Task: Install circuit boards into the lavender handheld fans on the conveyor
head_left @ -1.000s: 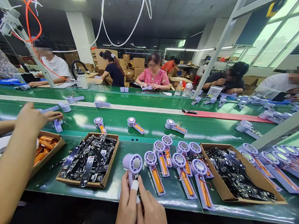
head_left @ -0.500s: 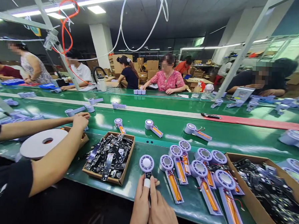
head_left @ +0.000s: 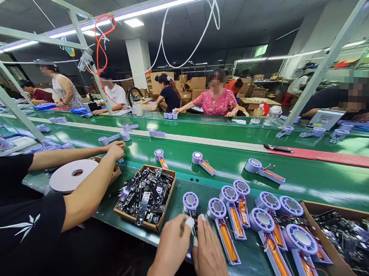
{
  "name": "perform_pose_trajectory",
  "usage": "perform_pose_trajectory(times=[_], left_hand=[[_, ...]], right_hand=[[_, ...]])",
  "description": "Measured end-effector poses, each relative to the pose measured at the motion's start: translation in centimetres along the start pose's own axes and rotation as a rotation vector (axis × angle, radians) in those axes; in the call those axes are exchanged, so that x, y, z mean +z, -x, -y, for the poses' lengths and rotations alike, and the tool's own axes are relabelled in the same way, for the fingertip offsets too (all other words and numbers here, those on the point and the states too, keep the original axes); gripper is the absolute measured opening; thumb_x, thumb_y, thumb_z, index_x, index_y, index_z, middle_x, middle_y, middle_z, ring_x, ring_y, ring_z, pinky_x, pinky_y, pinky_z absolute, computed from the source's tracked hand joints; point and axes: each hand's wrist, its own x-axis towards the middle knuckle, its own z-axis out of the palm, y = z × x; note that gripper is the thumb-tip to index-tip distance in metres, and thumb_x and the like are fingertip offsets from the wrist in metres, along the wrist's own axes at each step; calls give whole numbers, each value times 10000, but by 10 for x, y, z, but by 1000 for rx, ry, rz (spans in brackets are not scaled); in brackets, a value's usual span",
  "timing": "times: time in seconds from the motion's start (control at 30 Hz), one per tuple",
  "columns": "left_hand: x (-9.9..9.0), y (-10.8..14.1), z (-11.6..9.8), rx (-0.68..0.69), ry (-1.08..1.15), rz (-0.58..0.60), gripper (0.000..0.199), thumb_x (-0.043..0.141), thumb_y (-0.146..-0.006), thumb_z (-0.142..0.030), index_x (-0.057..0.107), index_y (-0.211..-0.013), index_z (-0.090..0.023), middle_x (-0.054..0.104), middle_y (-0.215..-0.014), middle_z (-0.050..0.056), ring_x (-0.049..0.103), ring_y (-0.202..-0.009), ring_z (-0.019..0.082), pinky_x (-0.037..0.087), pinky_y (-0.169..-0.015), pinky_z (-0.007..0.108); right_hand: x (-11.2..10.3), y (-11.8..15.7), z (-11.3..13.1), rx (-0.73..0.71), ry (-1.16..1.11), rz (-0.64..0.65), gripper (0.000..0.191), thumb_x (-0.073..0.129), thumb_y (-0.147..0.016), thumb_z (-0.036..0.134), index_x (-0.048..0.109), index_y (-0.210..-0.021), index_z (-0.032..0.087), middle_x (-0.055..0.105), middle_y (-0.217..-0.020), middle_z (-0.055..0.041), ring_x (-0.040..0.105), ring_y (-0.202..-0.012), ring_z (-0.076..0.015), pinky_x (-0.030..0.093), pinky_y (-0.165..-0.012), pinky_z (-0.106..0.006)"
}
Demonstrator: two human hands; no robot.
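Observation:
A lavender handheld fan (head_left: 190,201) lies on the green bench in front of me, its round head pointing away. A narrow black circuit board (head_left: 194,216) shows in its handle. My left hand (head_left: 171,246) is closed at the handle's left side, a white-covered fingertip at the board. Along the right side lies my right hand (head_left: 208,250), fingers straight and together, pressing against the handle; its fingertips also have white covers. Most of the handle is hidden between both hands. To the right, several similar fans (head_left: 229,235) lie with orange batteries in their handles.
A cardboard box of circuit boards (head_left: 144,197) stands left, another box (head_left: 349,229) far right. A co-worker's arms (head_left: 89,182) reach past a white tape roll (head_left: 74,175). Fans (head_left: 204,163) sit on the green conveyor (head_left: 177,154). Other people work across it.
The view has turned left, shifting everything rightward. My left hand has drawn back and curled more, while my right fingers have straightened along the fan's handle.

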Motion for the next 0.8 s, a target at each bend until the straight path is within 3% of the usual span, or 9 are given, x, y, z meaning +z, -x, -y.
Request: perform_pose_trajectory(times=[0.1,0.17,0.27,0.4,0.53,0.63,0.7,0.73,0.8], left_hand=[[-34,-3,-11,151,-390,-336,254,449,-874,-297,688,-845,-218,708,-844,82,641,-831,250,461,-764,331],[-54,-7,-11,156,-691,-503,258,435,-881,-264,676,-919,-181,684,-893,112,628,-881,271,458,-775,352],[-71,-14,-5,64,-1038,-478,264,419,-895,-215,658,-956,-123,653,-879,131,624,-854,275,456,-743,357],[-78,-24,5,8,-1218,-374,280,370,-928,-180,639,-981,-119,643,-913,128,636,-872,274,450,-707,341],[-86,-27,7,-20,-1214,-363,330,317,-946,-200,634,-1002,-129,642,-928,126,651,-840,289,452,-671,356],[-95,-28,10,121,-1100,-526,330,341,-932,-244,647,-987,-131,644,-960,137,634,-864,299,465,-726,382],[-96,-28,17,284,-906,-648,313,396,-915,-303,651,-1000,-143,641,-1041,141,599,-979,313,456,-838,406],[-91,-26,22,351,-763,-652,301,432,-903,-331,652,-1012,-157,640,-1080,132,582,-1029,311,445,-885,408],[-71,-20,31,394,-416,-524,275,510,-870,-369,657,-1025,-195,658,-1098,98,582,-1050,289,452,-905,387]], right_hand=[[-6,-6,2,7,-5,14,818,380,-802,64,17,-1534,113,538,-1363,-170,538,-1222,-320,495,-951,-458],[-12,-11,6,14,-14,37,814,387,-815,71,11,-1535,126,502,-1400,-167,502,-1259,-328,489,-960,-463],[-20,-16,12,46,-34,66,794,416,-856,129,4,-1535,143,468,-1423,-184,502,-1254,-348,506,-935,-482],[-34,-15,3,99,-153,173,756,481,-890,223,88,-1533,158,396,-1474,-158,421,-1318,-329,460,-1012,-479],[-66,-18,-34,143,-270,198,553,432,-885,101,362,-1425,205,487,-1349,-118,464,-1250,-263,442,-1029,-436],[-94,-36,-61,72,-257,222,433,418,-849,7,558,-1198,221,527,-1181,-110,533,-1069,-250,501,-901,-412],[-106,-52,-70,-41,-201,262,428,454,-808,-35,605,-1117,219,524,-1136,-109,522,-1028,-262,502,-859,-418],[-108,-59,-72,-96,-168,288,413,477,-797,-41,620,-1087,216,526,-1115,-109,517,-1017,-269,501,-842,-418],[-107,-68,-74,-175,-106,353,330,513,-800,-29,649,-989,205,543,-1045,-103,519,-967,-270,503,-795,-405]])
